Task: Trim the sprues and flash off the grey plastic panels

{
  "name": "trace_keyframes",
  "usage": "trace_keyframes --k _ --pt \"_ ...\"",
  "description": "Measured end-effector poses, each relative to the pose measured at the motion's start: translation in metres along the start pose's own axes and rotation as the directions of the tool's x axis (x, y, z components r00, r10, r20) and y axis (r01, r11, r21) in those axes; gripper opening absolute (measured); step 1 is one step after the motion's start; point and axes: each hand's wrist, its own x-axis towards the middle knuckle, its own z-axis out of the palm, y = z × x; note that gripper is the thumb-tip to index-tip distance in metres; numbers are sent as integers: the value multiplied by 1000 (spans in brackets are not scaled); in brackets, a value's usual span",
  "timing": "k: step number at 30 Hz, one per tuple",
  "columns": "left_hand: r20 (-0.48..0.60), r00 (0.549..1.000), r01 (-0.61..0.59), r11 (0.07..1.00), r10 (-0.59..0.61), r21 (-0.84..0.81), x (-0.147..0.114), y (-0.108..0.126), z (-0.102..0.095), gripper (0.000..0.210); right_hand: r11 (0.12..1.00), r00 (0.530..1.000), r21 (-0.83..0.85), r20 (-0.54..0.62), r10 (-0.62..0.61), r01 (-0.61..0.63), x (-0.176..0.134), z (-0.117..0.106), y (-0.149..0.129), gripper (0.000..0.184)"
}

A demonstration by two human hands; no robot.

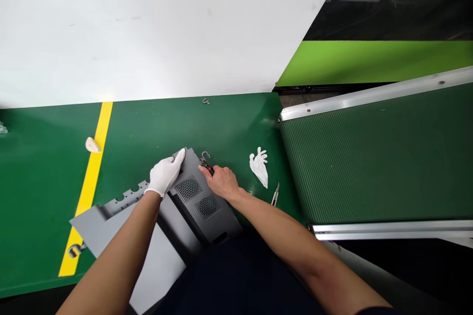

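A large grey plastic panel (pixel 207 229) with two square vent grilles and a notched edge lies tilted across the front of the green table, partly under my arms. My left hand (pixel 164 174), in a white glove, is closed on the panel's upper edge, thumb on top. My bare right hand (pixel 221 180) is closed around small pliers (pixel 209 169) with red and black handles. Their jaws are at the panel's right edge, beside a grey hook-shaped piece (pixel 206 154); whether they grip it cannot be made out. Another curled grey piece (pixel 76 250) shows at the panel's left corner.
To the right on the green table (pixel 177 123) lie a white glove (pixel 259 167) and a utility knife (pixel 275 194). A small grey scrap (pixel 206 101) is near the white wall (pixel 166 24). A cream-coloured piece (pixel 92 145) touches the yellow stripe (pixel 86 192). A conveyor belt (pixel 380 157) adjoins the right side.
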Motion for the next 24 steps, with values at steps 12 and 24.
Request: trace_keyframes --k 12,24 --pt "78 987 154 964 -140 -217 28 -67 14 72 995 970 24 222 -103 100 51 26 -12 94" --pt "45 978 206 922 -202 -327 19 -82 -17 83 885 975 444 216 44 -139 37 4 31 72"
